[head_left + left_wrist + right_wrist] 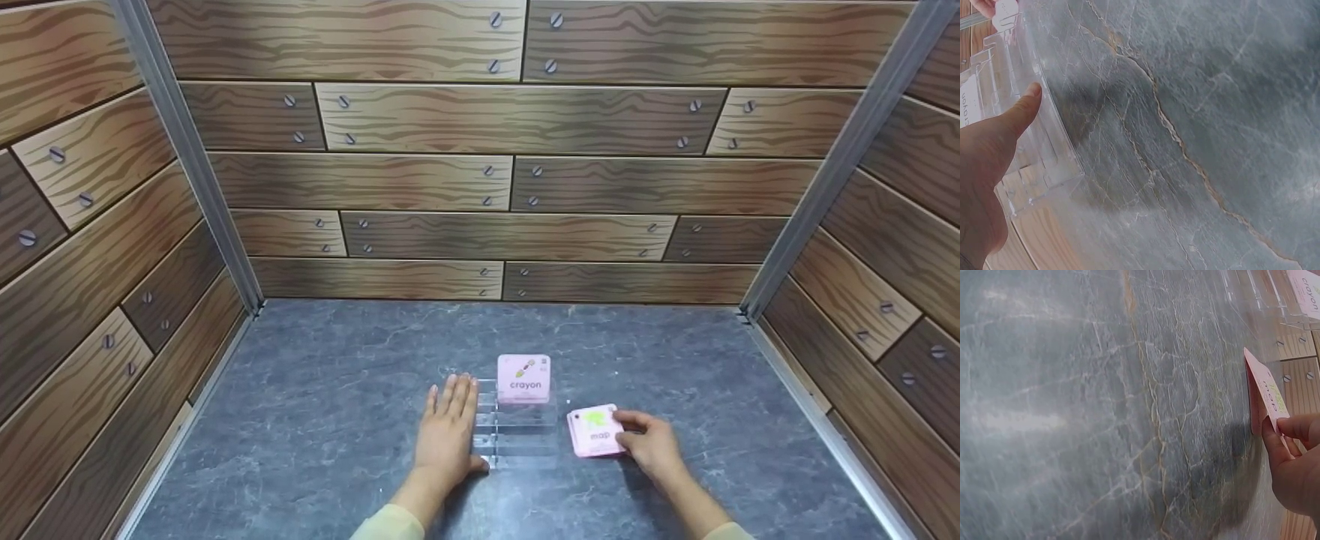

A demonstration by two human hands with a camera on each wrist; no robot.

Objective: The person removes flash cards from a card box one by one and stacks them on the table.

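A clear tiered acrylic card holder (527,442) stands on the tabletop, its steps rising toward the back. In its rear tier a pink "crayon" card (524,379) stands upright. My left hand (444,442) lies along the holder's left side with straight fingers, the thumb at the front edge; the left wrist view shows the thumb (1028,104) over the clear plastic. To the right of the holder, my right hand (651,446) pinches a pink "map" card (598,433) by its right edge. This card is tilted up, with another pink card (1253,402) showing beneath it.
The grey marbled tabletop (337,375) spreads around the holder. Wood-patterned panels (420,180) wall it in at the back and both sides, with metal rails (817,420) along the side edges.
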